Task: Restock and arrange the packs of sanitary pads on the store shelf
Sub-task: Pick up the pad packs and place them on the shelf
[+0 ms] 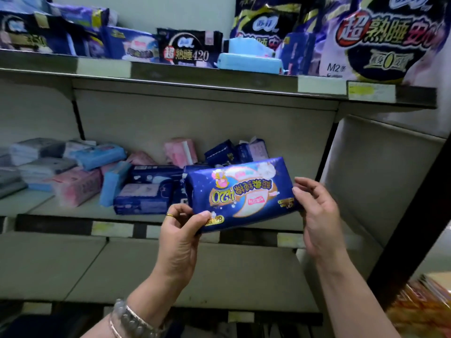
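A dark blue pack of sanitary pads (241,193), printed upside down with "420", is held in the air in front of the middle shelf (73,211). My left hand (180,235) pinches its lower left corner, thumb on the front. My right hand (319,215) touches the pack's right end with its fingertips, fingers loosely curled. Behind the pack lie more dark blue packs (144,198) and pink packs (180,151) on the same shelf.
Light blue, pink and grey packs (97,154) lie in loose piles at the left of the middle shelf. The upper shelf (195,79) carries large dark packs and a light blue pack (249,62). A bare lower shelf (146,269) lies beneath. Orange goods (424,306) sit at the lower right.
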`<move>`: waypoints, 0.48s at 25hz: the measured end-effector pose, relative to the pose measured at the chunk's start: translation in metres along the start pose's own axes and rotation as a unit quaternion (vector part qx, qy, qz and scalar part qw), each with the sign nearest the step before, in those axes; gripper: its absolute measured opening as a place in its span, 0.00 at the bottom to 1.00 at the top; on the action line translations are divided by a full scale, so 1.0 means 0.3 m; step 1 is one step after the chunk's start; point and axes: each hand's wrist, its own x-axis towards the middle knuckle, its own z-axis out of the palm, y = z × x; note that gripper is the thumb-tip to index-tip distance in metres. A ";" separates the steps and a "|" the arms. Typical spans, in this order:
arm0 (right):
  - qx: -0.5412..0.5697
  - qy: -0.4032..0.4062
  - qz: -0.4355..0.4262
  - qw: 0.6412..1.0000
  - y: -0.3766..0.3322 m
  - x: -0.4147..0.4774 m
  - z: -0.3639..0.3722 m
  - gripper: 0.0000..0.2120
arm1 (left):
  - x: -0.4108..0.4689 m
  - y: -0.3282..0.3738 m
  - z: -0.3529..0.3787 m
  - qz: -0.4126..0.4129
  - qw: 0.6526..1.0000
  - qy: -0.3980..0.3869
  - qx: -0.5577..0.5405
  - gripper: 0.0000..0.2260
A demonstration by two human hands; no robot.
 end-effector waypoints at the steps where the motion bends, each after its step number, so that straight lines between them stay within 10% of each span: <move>1: 0.003 -0.003 0.025 1.000 -0.005 -0.034 0.014 0.07 | -0.031 0.024 -0.024 -0.001 1.000 -0.005 0.002 0.18; 12: -0.059 -0.065 0.227 0.970 -0.030 -0.410 0.151 0.27 | -0.272 0.167 -0.243 -0.066 0.991 0.069 -0.090 0.14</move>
